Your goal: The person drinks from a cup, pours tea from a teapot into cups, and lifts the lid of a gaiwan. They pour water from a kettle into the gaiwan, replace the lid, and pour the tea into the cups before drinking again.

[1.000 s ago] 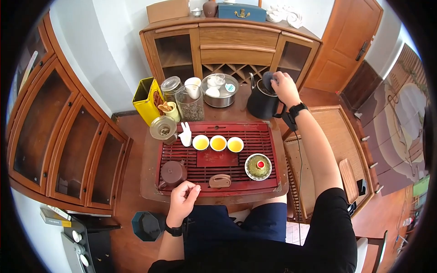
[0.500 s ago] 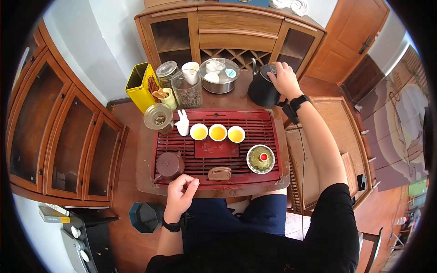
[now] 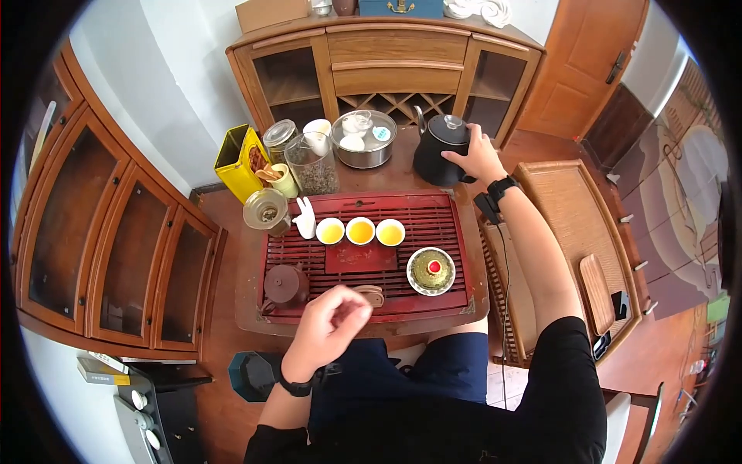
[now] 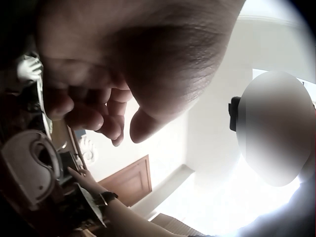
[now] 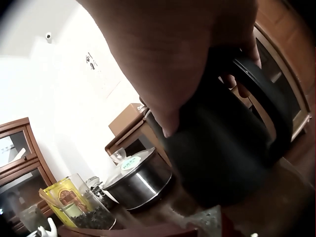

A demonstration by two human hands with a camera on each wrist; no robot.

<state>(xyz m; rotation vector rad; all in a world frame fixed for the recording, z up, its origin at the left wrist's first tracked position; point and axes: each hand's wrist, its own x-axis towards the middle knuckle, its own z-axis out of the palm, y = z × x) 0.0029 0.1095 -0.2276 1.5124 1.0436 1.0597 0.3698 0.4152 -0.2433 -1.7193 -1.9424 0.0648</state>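
A black kettle [image 3: 440, 158] stands at the back right of the table, its lid on. My right hand [image 3: 479, 155] grips its upper part by the handle; the right wrist view shows the thumb against the body and fingers past the handle [image 5: 269, 103]. My left hand [image 3: 328, 329] hovers over the tea tray's front edge with its fingers loosely curled and nothing in them. It partly hides a brown piece with an arched opening [image 3: 371, 294]. Left of it sits a brown teapot [image 3: 284, 284]. On the tray's right rests a lidded bowl [image 3: 431, 271] with a red knob.
Three white cups [image 3: 360, 230] of yellow tea line the red slatted tray [image 3: 456, 240], beside a white figurine [image 3: 304, 220]. Behind are a glass strainer [image 3: 266, 210], a yellow tin [image 3: 239, 166], a jar of dry leaves [image 3: 313, 174] and a steel pot [image 3: 365, 153].
My right hand has closed the kettle's lid, let it go and moved down to the kettle's handle side. My left hand has moved right, from beside the teapot towards the arched piece.
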